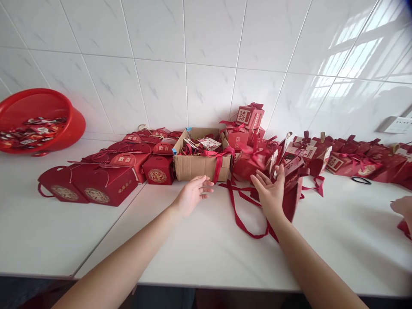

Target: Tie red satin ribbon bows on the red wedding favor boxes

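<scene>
My left hand hovers over the white table, just in front of a small cardboard box. Its fingers are loosely bent and apart, with nothing in them. Spread fingers show on my right hand, which is empty beside a red gift box whose ribbon bow is blurred. To the right of that hand stands a dark red paper piece, partly hidden by the wrist. Long red ribbons trail over the table between my hands. Cards and ribbons fill the cardboard box.
Red gift boxes stand in rows at left. More are stacked against the wall and lined up at right. A red basin holds wrapped sweets. A black ring lies at right. Another person's hand shows at the right edge.
</scene>
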Motion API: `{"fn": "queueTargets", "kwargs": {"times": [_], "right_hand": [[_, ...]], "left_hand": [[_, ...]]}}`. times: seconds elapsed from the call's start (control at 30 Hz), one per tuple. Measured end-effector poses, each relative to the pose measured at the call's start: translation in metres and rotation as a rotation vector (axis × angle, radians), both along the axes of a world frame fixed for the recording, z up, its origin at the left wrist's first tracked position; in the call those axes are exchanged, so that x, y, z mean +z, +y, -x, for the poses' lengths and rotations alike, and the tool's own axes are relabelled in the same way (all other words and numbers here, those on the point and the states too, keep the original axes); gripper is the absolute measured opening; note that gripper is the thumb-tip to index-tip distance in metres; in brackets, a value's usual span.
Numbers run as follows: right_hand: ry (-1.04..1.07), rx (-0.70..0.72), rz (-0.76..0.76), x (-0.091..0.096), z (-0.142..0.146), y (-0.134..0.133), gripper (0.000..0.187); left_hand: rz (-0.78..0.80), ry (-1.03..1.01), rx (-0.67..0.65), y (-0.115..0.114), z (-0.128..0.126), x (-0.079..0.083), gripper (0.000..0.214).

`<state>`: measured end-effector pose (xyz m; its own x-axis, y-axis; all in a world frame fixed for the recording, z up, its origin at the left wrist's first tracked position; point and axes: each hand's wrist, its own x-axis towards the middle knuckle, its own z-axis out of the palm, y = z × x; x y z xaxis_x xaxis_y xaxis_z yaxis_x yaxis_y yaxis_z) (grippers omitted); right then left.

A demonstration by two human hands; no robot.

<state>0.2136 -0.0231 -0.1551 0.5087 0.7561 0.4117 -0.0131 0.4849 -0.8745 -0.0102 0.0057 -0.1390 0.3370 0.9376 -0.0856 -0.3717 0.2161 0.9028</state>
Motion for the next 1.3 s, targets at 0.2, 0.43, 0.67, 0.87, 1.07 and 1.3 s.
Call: {"fn": "queueTargets", "kwargs": {"times": [0.2, 0.43, 0.67, 0.87, 1.07, 1.3], "right_hand": [[-0.03, -0.005, 0.037, -0.007, -0.002, 0.004, 0.084], [-0.094, -0.016, 0.079, -0.015, -0.001, 0.007, 0.063], [-0.191, 0.017, 0.127, -0.022, 0.006, 0.004, 0.051], [-0.228, 0.022, 0.127, -0.024, 0.01, 0.002, 0.048], [-0.266, 0.034, 0.161, -0.025, 0.011, 0.002, 0.046], [-0.377, -0.01, 0.16, -0.031, 0.011, 0.003, 0.038]], "left_hand": [[-0.068, 0.09, 0.019, 0.0, -0.001, 0.0, 0.035], [-0.331, 0.324, 0.274, 0.014, 0.008, -0.004, 0.03], [-0.558, 0.712, 1.021, 0.052, 0.063, -0.002, 0.051], [-0.292, 1.1, 1.085, 0.065, 0.078, -0.009, 0.062], [-0.289, 1.154, 1.003, 0.063, 0.074, -0.013, 0.081], [-0.33, 1.14, 1.049, 0.064, 0.078, -0.024, 0.088]]}}
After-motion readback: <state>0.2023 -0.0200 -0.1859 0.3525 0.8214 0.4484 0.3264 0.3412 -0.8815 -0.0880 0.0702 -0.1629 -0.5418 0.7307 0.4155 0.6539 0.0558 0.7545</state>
